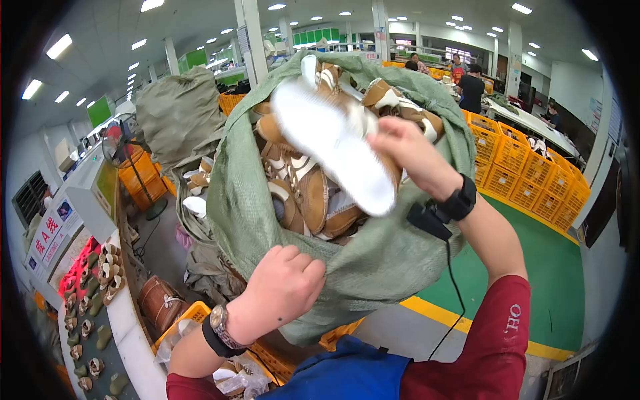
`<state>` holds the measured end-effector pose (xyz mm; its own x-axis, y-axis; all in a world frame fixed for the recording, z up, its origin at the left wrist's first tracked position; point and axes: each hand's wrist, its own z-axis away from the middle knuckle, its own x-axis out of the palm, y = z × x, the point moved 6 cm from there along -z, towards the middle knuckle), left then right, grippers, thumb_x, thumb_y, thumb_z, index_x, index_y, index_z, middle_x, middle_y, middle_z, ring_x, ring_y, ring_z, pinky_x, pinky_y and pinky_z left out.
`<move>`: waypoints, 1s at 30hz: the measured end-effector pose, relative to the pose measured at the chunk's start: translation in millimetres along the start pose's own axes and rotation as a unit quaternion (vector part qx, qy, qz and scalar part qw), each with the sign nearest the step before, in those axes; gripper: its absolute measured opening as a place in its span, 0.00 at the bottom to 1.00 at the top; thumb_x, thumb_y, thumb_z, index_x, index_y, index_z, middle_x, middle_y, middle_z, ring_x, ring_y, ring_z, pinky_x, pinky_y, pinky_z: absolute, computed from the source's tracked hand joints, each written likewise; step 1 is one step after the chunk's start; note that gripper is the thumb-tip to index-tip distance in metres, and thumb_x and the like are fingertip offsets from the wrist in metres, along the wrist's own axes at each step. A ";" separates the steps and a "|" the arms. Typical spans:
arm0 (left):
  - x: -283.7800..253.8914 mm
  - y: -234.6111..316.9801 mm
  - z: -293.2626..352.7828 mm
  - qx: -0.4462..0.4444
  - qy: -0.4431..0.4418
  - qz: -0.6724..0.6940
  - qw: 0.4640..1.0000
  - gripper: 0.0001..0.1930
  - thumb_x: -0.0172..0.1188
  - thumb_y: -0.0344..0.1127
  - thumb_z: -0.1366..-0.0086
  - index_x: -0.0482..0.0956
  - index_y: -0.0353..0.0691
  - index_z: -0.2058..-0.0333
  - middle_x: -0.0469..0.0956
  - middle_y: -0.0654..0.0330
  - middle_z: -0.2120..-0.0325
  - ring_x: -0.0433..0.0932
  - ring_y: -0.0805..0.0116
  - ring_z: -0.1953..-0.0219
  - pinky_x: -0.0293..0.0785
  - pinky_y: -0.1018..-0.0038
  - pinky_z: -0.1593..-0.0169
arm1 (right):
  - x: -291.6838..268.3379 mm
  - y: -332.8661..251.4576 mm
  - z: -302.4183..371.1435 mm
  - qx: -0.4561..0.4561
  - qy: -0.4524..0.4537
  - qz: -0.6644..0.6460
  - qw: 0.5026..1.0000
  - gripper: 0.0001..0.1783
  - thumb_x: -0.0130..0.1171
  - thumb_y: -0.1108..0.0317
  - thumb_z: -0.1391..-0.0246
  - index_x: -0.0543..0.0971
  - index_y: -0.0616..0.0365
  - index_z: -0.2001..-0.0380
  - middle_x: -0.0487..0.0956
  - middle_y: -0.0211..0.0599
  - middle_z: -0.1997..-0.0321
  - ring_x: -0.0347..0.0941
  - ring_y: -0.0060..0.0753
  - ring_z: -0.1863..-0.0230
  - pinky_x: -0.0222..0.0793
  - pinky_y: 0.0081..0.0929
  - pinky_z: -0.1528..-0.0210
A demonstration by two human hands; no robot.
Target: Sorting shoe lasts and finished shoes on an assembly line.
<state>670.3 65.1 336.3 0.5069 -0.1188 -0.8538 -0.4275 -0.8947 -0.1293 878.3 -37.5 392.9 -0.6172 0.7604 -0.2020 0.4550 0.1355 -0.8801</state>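
A large green woven sack (243, 207) stands open in front of me, heaped with brown and white shoe uppers (312, 200). Over its mouth my right hand (413, 157) grips a shoe upper (363, 180), whose white sole-shaped underside faces me. Motion blurs its far end. The fingers behind it are partly hidden. My left hand (283, 290) is closed at the near rim of the sack, its fingers curled against the green cloth. A dark strap device with a cable hangs by my right wrist.
Stacked orange crates (513, 160) line the right side. To the left, a conveyor belt (100, 353) carries small shoe parts, with a standing fan (120, 150) beyond it. Another filled sack (180, 113) stands behind on the left. Several people work at the far right.
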 end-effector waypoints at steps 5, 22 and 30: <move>16.2 -25.0 18.6 -0.094 -0.037 0.078 0.992 0.15 0.64 0.37 0.50 0.74 0.35 0.68 0.74 0.53 0.75 0.73 0.55 0.70 0.69 0.68 0.63 | -13.3 -15.7 9.7 0.018 -0.005 -0.258 0.966 0.17 0.49 0.68 0.42 0.67 0.63 0.51 0.74 0.34 0.55 0.73 0.22 0.57 0.71 0.21 0.55; -23.0 -44.7 33.9 -0.099 0.094 -0.019 0.990 0.37 0.68 0.37 0.58 0.64 0.42 0.46 0.60 0.52 0.45 0.52 0.46 0.40 0.51 0.55 0.40 | 38.7 -43.8 45.0 -0.199 -0.192 0.504 0.818 0.14 0.52 0.76 0.62 0.76 0.52 0.68 0.77 0.38 0.75 0.75 0.41 0.71 0.69 0.33 0.67; -27.6 -53.5 8.2 -0.063 0.123 -0.012 0.990 0.39 0.69 0.42 0.59 0.64 0.45 0.46 0.60 0.53 0.45 0.53 0.46 0.40 0.49 0.53 0.40 | 88.5 -3.4 67.2 -0.276 -0.241 0.507 0.780 0.09 0.55 0.72 0.62 0.74 0.56 0.71 0.73 0.37 0.59 0.70 0.42 0.59 0.66 0.34 0.55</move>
<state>673.0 119.8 362.7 0.6893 -0.1843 -0.7006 -0.3242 -0.9433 -0.0708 779.0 -13.3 349.1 0.1318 0.3454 -0.9291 0.9911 -0.0270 0.1306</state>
